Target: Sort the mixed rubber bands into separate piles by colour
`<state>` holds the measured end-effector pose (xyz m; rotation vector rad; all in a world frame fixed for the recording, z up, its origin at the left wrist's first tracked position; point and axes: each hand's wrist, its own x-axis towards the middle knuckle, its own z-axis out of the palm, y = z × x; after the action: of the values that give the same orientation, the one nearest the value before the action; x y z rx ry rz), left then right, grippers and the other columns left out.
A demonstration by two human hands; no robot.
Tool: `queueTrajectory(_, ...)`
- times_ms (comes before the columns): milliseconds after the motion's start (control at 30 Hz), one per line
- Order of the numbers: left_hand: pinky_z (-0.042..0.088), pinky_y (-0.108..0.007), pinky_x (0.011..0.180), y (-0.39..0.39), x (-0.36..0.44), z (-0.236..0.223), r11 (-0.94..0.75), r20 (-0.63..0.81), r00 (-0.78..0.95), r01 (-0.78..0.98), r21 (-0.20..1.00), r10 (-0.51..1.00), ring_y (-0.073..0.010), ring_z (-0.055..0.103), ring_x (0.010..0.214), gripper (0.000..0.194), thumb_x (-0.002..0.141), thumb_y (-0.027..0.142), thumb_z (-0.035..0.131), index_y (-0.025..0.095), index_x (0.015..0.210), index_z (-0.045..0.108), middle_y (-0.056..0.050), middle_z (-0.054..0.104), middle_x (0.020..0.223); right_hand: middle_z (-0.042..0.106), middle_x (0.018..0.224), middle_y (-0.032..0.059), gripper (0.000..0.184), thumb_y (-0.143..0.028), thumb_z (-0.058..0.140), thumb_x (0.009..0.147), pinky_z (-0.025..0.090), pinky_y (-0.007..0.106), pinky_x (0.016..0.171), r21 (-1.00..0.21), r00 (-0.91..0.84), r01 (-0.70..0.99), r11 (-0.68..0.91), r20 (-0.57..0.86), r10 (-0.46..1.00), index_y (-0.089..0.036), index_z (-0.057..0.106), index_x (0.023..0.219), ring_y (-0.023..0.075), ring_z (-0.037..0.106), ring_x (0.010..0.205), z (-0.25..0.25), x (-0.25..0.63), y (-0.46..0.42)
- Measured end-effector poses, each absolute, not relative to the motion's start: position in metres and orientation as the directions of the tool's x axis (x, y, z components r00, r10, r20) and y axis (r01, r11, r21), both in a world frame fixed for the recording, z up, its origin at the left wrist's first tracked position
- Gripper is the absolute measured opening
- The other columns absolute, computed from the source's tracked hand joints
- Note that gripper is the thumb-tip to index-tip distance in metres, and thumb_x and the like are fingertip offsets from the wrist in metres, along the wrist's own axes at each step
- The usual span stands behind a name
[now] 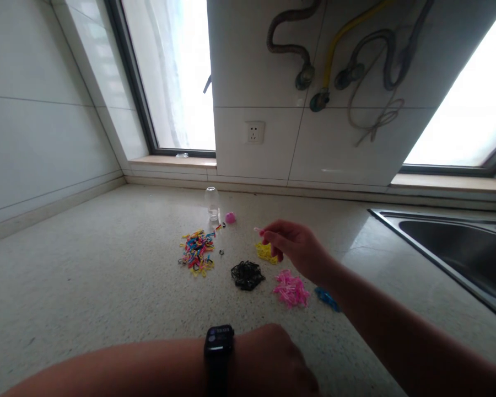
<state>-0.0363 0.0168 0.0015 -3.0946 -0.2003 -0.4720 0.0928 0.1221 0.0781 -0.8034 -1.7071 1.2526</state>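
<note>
My right hand (289, 242) pinches a small pale pink rubber band (257, 230) between thumb and fingertips, over a pile of yellow rubber bands (266, 253). Nearer to me lie separate piles of black rubber bands (247, 275), pink rubber bands (291, 289) and blue rubber bands (327, 299), the last partly behind my right forearm. To the left is a mixed-colour pile of rubber bands (197, 252). My left hand (273, 358) rests low in front, back upward, its fingers curled; whatever may be inside is hidden.
A clear plastic bottle (212, 205) stands behind the mixed pile, beside a pink cap (230, 218). A few stray bands (221, 252) lie between piles. The steel sink (388, 220) is at the right. A tiled wall (256, 160) with hoses and a socket (254, 133) closes the back.
</note>
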Motion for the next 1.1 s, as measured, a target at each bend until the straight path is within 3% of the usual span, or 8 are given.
queueTrajectory(300, 0.033, -0.027, 0.043, 0.017, -0.034, 0.009, -0.994, 0.264, 0.959, 0.111, -0.021, 0.102, -0.0121, 0.052, 0.055, 0.017, 0.094, 0.027, 0.06, 0.02, 0.08, 0.055, 0.006, 0.057, 0.063, 0.061, 0.062, -0.0027, 0.019, -0.036, 0.077, 0.079, 0.04, 0.017, 0.043, -0.94, -0.217, -0.229, 0.252, 0.302, 0.928, -0.017, 0.071, 0.082, 0.0054, 0.052, 0.047, 0.074, 0.158, 0.112)
queueTrajectory(1100, 0.032, -0.027, 0.042, 0.013, -0.029, 0.016, -0.992, 0.248, 0.962, 0.124, -0.011, 0.118, -0.0104, 0.045, 0.047, 0.027, 0.094, 0.031, 0.06, 0.019, 0.072, 0.052, 0.006, 0.053, 0.056, 0.059, 0.063, -0.0035, 0.019, -0.038, 0.074, 0.083, 0.041, 0.018, 0.044, -0.917, -0.314, -0.284, 0.281, 0.365, 0.877, -0.019, 0.07, 0.084, 0.0061, 0.053, 0.05, 0.069, 0.159, 0.104)
